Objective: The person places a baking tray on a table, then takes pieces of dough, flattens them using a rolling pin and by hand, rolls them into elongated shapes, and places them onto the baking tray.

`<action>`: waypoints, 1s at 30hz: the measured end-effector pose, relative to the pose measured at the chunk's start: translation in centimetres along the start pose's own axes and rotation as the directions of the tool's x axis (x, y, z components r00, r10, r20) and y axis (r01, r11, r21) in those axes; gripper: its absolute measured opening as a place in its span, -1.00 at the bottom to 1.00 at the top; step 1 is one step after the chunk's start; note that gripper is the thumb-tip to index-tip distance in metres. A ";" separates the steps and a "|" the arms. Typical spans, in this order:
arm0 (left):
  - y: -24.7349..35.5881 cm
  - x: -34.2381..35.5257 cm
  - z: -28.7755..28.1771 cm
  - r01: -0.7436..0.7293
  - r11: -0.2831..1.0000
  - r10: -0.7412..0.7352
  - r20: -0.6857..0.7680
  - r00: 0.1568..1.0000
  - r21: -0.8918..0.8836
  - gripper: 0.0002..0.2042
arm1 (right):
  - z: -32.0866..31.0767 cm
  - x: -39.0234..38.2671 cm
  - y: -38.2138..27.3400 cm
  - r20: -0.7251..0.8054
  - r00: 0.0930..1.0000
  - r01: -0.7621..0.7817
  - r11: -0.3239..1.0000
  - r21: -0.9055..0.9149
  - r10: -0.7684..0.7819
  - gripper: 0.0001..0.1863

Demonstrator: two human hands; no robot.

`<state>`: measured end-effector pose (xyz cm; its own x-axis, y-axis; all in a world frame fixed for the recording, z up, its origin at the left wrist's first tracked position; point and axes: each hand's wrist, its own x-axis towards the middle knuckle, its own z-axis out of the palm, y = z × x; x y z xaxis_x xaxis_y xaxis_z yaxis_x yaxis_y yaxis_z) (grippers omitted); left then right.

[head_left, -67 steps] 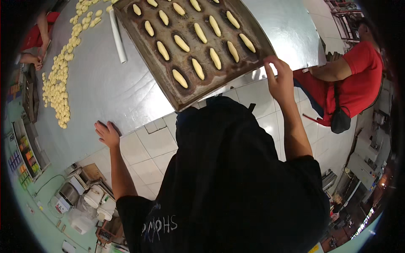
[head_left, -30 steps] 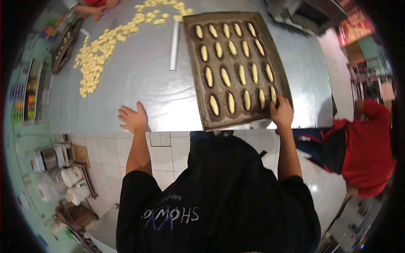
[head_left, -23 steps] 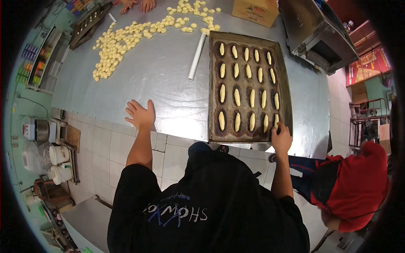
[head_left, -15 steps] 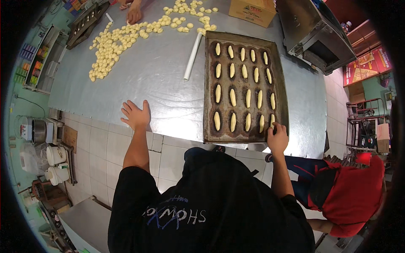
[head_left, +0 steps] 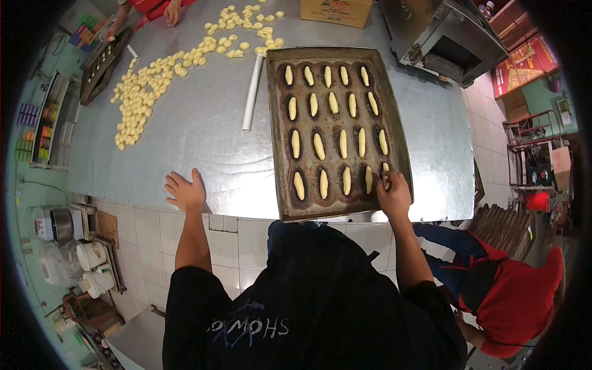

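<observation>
A dark, worn baking tray (head_left: 331,206) lies on the steel table in front of me, with rows of finger-shaped pale dough pieces (head_left: 343,143) on it. At the tray's near right corner my right hand (head_left: 394,194) has its fingers closed on the last dough piece (head_left: 386,172) of the nearest row. The fingers partly cover that piece. My left hand (head_left: 187,192) holds nothing; it rests with fingers spread near the table's front edge, left of the tray. A white rolling rod (head_left: 252,92) lies along the tray's left side.
Many small dough balls (head_left: 139,102) spread over the far left of the steel table (head_left: 209,148). Another person's hand (head_left: 173,12) is beyond them, near a dark tray (head_left: 105,65). A cardboard box (head_left: 336,11) and metal oven (head_left: 441,40) stand far right. A red-clad person (head_left: 512,296) is at right.
The view has shifted and turned slightly, so the tray appears farther left and tilted. My right hand stays at the same corner piece. More of the far person's red clothing and other hand shows.
</observation>
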<state>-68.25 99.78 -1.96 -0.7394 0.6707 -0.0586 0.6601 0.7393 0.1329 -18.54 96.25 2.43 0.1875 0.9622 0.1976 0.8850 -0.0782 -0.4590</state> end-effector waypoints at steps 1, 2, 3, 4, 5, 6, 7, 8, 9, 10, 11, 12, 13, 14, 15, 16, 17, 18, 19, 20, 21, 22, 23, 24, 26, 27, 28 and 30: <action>0.3 0.1 0.2 0.008 1.000 -0.008 -0.012 1.000 0.017 -0.17 | 0.0 1.5 -0.6 0.020 1.000 -0.009 0.999 0.032 0.008 -0.81; 0.7 0.2 0.4 0.002 1.000 -0.001 -0.006 1.000 0.018 -0.17 | 0.2 3.6 -1.0 0.064 0.998 -0.019 0.999 0.045 0.016 -0.80; 1.2 0.3 0.6 -0.007 1.000 0.007 -0.011 1.000 0.020 -0.17 | 0.6 5.8 -1.4 0.107 0.994 -0.032 0.998 0.055 0.026 -0.78; 1.5 0.5 0.7 -0.011 1.000 0.011 -0.018 1.000 0.024 -0.17 | 1.7 7.9 -1.7 0.050 0.998 0.038 0.994 0.107 -0.043 -0.78; 1.8 0.5 0.9 -0.018 1.000 0.018 -0.010 1.000 0.025 -0.17 | 2.8 10.1 -2.0 -0.010 0.994 0.108 0.983 0.150 -0.108 -0.78; 2.0 0.5 1.1 -0.016 0.999 0.016 -0.006 1.000 0.032 -0.18 | 3.8 12.4 -2.9 0.057 0.997 0.044 0.988 0.146 -0.053 -0.78; 1.9 0.6 1.0 -0.008 0.999 0.008 -0.005 1.000 0.040 -0.18 | 4.9 14.9 -3.8 0.127 0.992 -0.016 0.990 0.142 -0.002 -0.78; 2.2 1.0 1.1 -0.014 0.999 0.014 0.003 1.000 0.040 -0.18 | 6.5 17.4 -3.6 0.101 0.995 0.011 0.990 0.137 -0.025 -0.78; 2.3 1.4 1.2 -0.008 0.999 0.009 -0.004 1.000 0.042 -0.18 | 8.2 19.9 -3.4 0.077 0.996 0.040 0.990 0.136 -0.050 -0.77; 2.6 1.8 1.3 0.000 0.999 0.001 -0.010 1.000 0.043 -0.18 | 9.5 22.1 -3.7 0.082 0.996 0.035 0.991 0.132 -0.046 -0.77; 2.7 1.9 1.2 0.019 0.998 -0.018 -0.011 1.000 0.055 -0.19 | 10.6 24.0 -4.1 0.081 0.997 -0.010 0.993 0.117 0.001 -0.77; 2.8 2.1 1.5 0.020 0.998 -0.019 -0.007 1.000 0.061 -0.19 | 11.6 25.7 -4.3 0.079 0.996 -0.056 0.993 0.102 0.048 -0.76; 2.8 2.2 1.9 0.021 0.998 -0.020 -0.011 1.000 0.055 -0.19 | 12.5 27.2 -4.1 0.087 0.995 -0.059 0.993 0.100 0.050 -0.76; 2.9 2.3 2.2 0.021 0.999 -0.020 -0.016 1.000 0.049 -0.19 | 13.3 28.4 -3.9 0.067 0.997 -0.039 0.998 0.057 0.036 -0.72; 3.1 2.5 2.5 0.021 0.998 -0.021 -0.010 1.000 0.054 -0.19 | 14.0 29.5 -3.6 0.048 0.999 -0.021 1.000 0.014 0.021 -0.69; 3.1 2.7 2.4 0.018 0.999 -0.018 -0.013 1.000 0.042 -0.19 | 14.8 30.3 -3.6 0.058 0.998 -0.022 1.000 0.015 0.021 -0.69; 3.2 3.0 2.6 0.014 0.999 -0.014 -0.017 1.000 0.030 -0.19 | 15.4 31.0 -3.6 0.044 0.999 -0.019 1.000 0.001 0.019 -0.64; 3.3 3.3 2.8 0.019 0.999 -0.018 -0.013 1.000 0.036 -0.19 | 16.0 31.6 -3.5 0.029 0.999 -0.017 1.000 -0.014 0.018 -0.59; 2.9 3.6 3.1 0.021 0.999 -0.020 -0.027 0.999 0.035 -0.19 | 15.8 32.0 -4.5 0.118 0.990 -0.075 0.997 -0.003 0.075 -0.56; 2.9 3.9 3.3 0.012 1.000 -0.011 -0.038 0.999 0.028 -0.19 | 15.8 32.6 -4.5 0.126 0.989 -0.076 0.997 -0.004 0.076 -0.56; 2.9 4.2 3.4 0.016 0.999 -0.015 -0.033 0.999 0.033 -0.19 | 16.0 33.3 -4.1 0.133 0.988 -0.078 0.997 -0.025 0.081 -0.57; 3.0 4.4 3.4 0.007 1.000 -0.006 -0.039 0.999 0.027 -0.19 | 15.9 33.8 -4.4 0.142 0.987 -0.076 0.996 -0.046 0.081 -0.58; 3.0 4.6 3.4 -0.002 1.000 0.002 -0.044 0.999 0.020 -0.19 | 14.9 33.9 -5.3 0.167 0.974 -0.145 0.988 -0.053 0.152 -0.63; 2.8 4.8 3.6 0.008 1.000 -0.007 -0.040 0.999 0.022 -0.19 | 15.4 34.3 -5.0 0.176 0.973 -0.139 0.989 -0.055 0.146 -0.63; 2.6 5.1 3.8 -0.006 1.000 0.008 -0.043 0.999 0.028 -0.20 | 15.7 36.0 -3.4 0.185 0.975 -0.139 0.987 0.079 0.123 -0.68; 2.6 5.2 3.8 0.001 1.000 0.000 -0.039 0.999 0.028 -0.20 | 15.8 36.8 -2.8 0.203 0.973 -0.133 0.982 0.132 0.105 -0.69; 2.5 5.3 3.7 0.003 0.999 -0.002 -0.037 0.999 0.039 -0.19 | 15.8 37.4 -2.4 0.211 0.972 -0.127 0.984 0.129 0.098 -0.69; 2.6 5.5 3.7 0.009 0.999 -0.008 -0.030 1.000 0.047 -0.19 | 15.3 38.5 -1.7 0.395 0.919 -0.043 0.998 0.046 0.022 -0.65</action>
<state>-70.12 105.62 -5.59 -0.7480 0.6630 -0.0300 0.6590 0.7473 0.0855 -19.34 137.45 -2.41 0.0234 0.9851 -0.1703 0.8555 -0.1079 -0.5065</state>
